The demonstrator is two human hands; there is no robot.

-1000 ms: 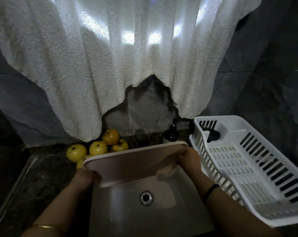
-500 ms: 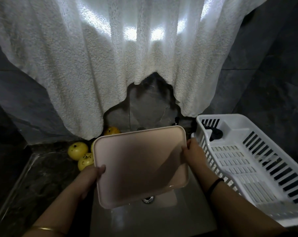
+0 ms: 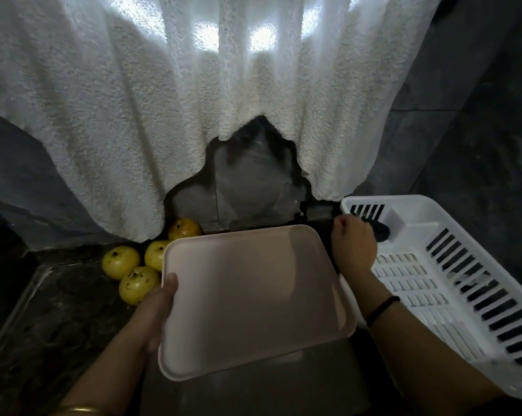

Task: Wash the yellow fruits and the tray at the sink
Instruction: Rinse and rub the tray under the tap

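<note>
The pale pink tray [image 3: 253,295] hangs over the sink [image 3: 253,388], tilted with its inner face toward me. My left hand [image 3: 157,313] grips its left edge, thumb on top of the rim. My right hand [image 3: 354,246] is off the tray, just past its far right corner, with curled fingers and nothing visible in them. Several yellow fruits [image 3: 121,262] lie together on the dark counter [image 3: 58,310] at the sink's back left; the tray partly covers one fruit [image 3: 156,255].
A white slotted dish rack [image 3: 463,295] stands right of the sink, touching distance from my right hand. A white textured cloth [image 3: 193,115] hangs over the back wall down to the counter. A dark soap pump [image 3: 302,213] peeks out behind the tray.
The tray has tipped further toward me and come lower and nearer. My right hand has let go of its right edge and moved up toward the rack's corner.
</note>
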